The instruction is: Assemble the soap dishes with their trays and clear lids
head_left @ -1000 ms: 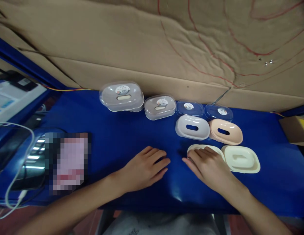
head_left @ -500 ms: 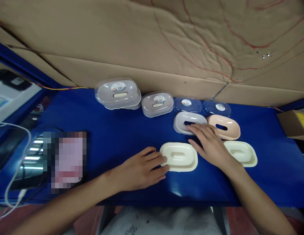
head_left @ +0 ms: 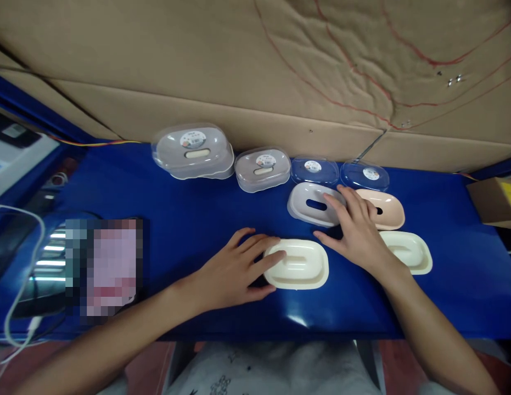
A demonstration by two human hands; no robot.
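My left hand (head_left: 239, 266), open with fingers spread, reaches over the left end of a cream oval soap-dish tray (head_left: 316, 266). Some of its fingertips overlap the tray's rim and hollow. My right hand (head_left: 358, 233) is open too, thumb apart, its fingertips over the right end of a grey soap dish (head_left: 298, 200) with a slot in its middle. Whether they touch the dish, I cannot tell. Behind that hand lies a peach slotted soap dish (head_left: 393, 211), partly covered. A second cream tray (head_left: 422, 255) sits beside the right wrist, partly hidden.
Two clear lids (head_left: 315, 178) (head_left: 364, 184) with round labels lie at the back. Left of them stand a lidded grey soap box (head_left: 255, 178) and a larger lidded stack (head_left: 168, 151). A blurred-out item (head_left: 113, 263) and a white cable (head_left: 16, 296) are on the left; a cardboard box (head_left: 488, 203) on the right.
My right hand has shifted from the grey dish's slot towards its right end, fingers spreading more. My left fingers have spread wider and moved slightly up over the cream tray.
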